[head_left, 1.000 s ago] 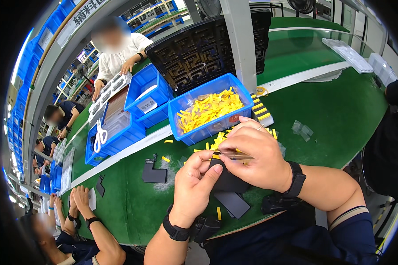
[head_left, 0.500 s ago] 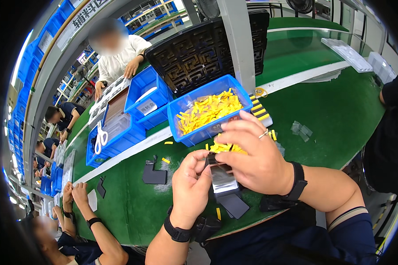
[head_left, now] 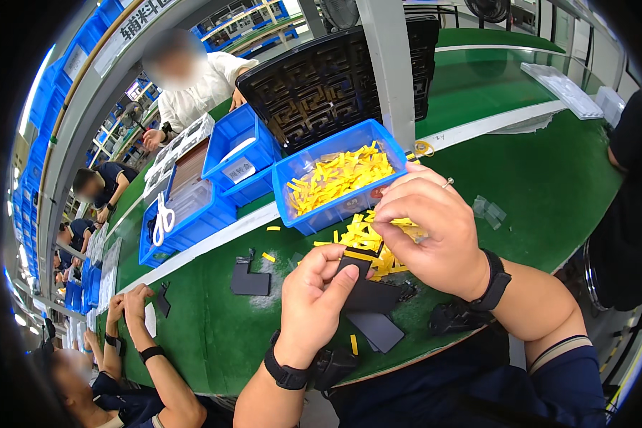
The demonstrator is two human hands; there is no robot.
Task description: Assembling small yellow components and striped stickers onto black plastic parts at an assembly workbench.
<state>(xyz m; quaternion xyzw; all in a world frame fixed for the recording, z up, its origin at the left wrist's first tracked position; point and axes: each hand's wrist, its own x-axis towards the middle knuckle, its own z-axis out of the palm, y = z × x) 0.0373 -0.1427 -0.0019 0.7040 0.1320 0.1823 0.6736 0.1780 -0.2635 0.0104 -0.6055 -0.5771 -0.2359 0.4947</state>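
Note:
My left hand (head_left: 310,303) grips a flat black part (head_left: 353,266), thumb on its face. A yellow strip (head_left: 362,255) lies across the part's upper edge. Just to the right, my right hand (head_left: 435,232) is raised with thumb and forefinger pinched together; anything between them is too small to make out. Loose yellow strips (head_left: 357,232) lie heaped on the table behind both hands. Below the held part are a black flat piece (head_left: 372,296) and a dark grey flat piece (head_left: 379,332), with a single yellow strip (head_left: 354,344) beside them.
A blue bin (head_left: 299,222) of yellow strips stands ahead, with more blue bins and white scissors (head_left: 164,221) to its left. A black L-shaped piece (head_left: 250,280) lies left. Behind rise a black tray (head_left: 317,93) and a grey post (head_left: 387,71). Co-worker's hands (head_left: 130,308) work at left.
My right hand has drawn back to the right, off the part. The part has tilted: its shiny face no longer shows, and the yellow strip across its upper edge is now visible.

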